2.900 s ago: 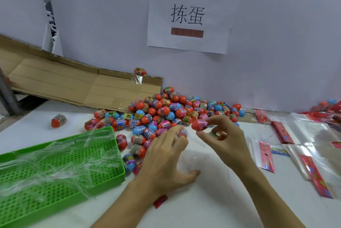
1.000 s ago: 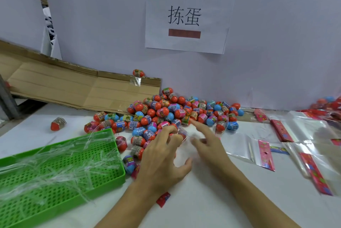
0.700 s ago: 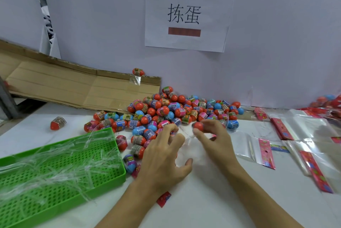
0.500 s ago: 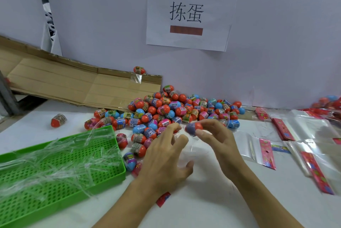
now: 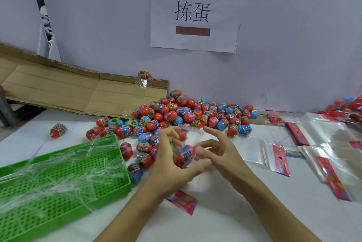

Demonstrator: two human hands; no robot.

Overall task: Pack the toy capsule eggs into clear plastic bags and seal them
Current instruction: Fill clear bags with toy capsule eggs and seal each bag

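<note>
A heap of red, blue and pink capsule eggs (image 5: 188,116) lies on the white table against the back wall. My left hand (image 5: 170,161) holds a clear plastic bag (image 5: 193,131) open at its mouth, with eggs inside it. My right hand (image 5: 217,151) pushes a red egg with a blue label (image 5: 185,156) into that bag with thumb and fingers. The bag's red header card (image 5: 183,201) lies on the table below my hands. Both hands hover just in front of the heap.
A green perforated tray (image 5: 109,188) with clear plastic strips sits at the left. Flat cardboard (image 5: 78,90) leans at the back left. Empty bags with red headers (image 5: 280,156) lie at the right, filled bags (image 5: 350,106) at the far right. A lone egg (image 5: 57,130) lies at the left.
My right hand picked an egg from the heap, carried it back toward me and lowered it into the bag held by my left hand.
</note>
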